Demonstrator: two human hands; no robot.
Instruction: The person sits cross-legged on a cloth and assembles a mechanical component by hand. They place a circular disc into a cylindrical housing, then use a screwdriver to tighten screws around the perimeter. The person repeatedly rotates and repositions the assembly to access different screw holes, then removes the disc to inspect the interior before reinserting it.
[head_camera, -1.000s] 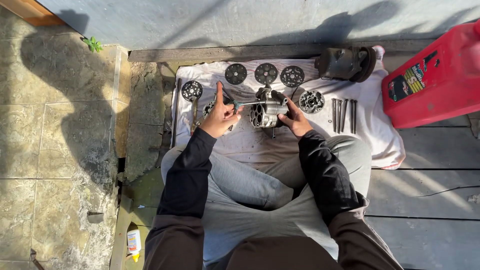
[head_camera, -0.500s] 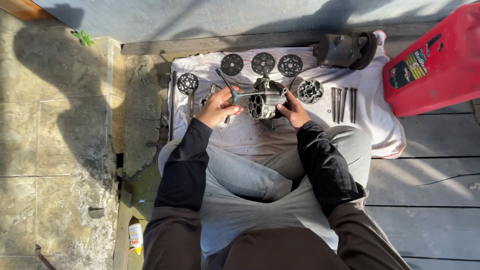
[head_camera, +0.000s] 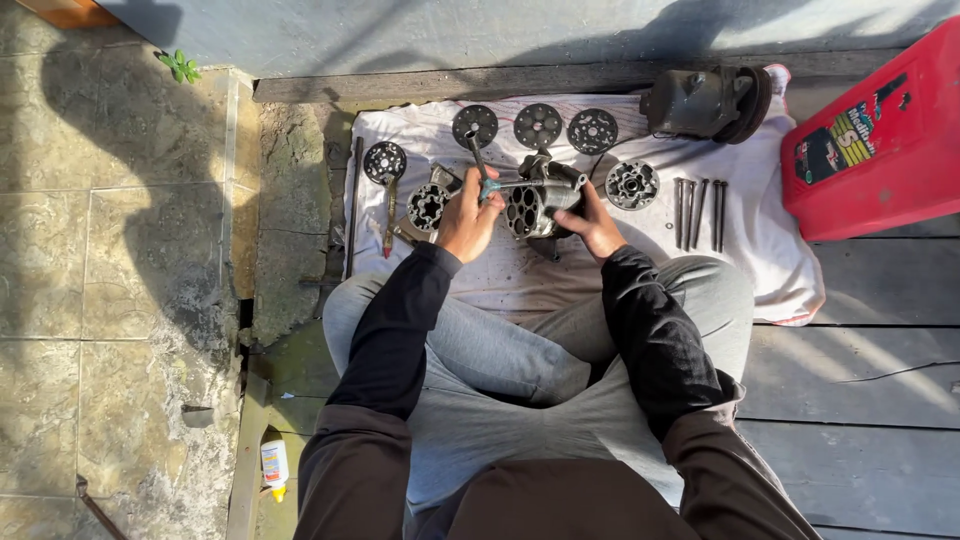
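Observation:
I sit cross-legged before a white cloth (head_camera: 760, 250) spread on the ground. My right hand (head_camera: 592, 222) grips a dark metal cylinder block (head_camera: 535, 200) with several round bores, held just above the cloth. My left hand (head_camera: 468, 212) holds a thin T-shaped metal tool (head_camera: 478, 160) with a teal handle against the block's left side. Round metal discs (head_camera: 538, 125) lie in a row on the cloth behind the block.
A red fuel can (head_camera: 880, 140) stands at the right. A dark housing part (head_camera: 710, 100) lies at the cloth's far edge. Several long bolts (head_camera: 698, 212) and a round part (head_camera: 632, 184) lie right of the block. A small bottle (head_camera: 273, 462) lies at lower left.
The tool in my left hand has swung from lying level across the block to pointing up and away. The view has shifted slightly; both hands stay at the block.

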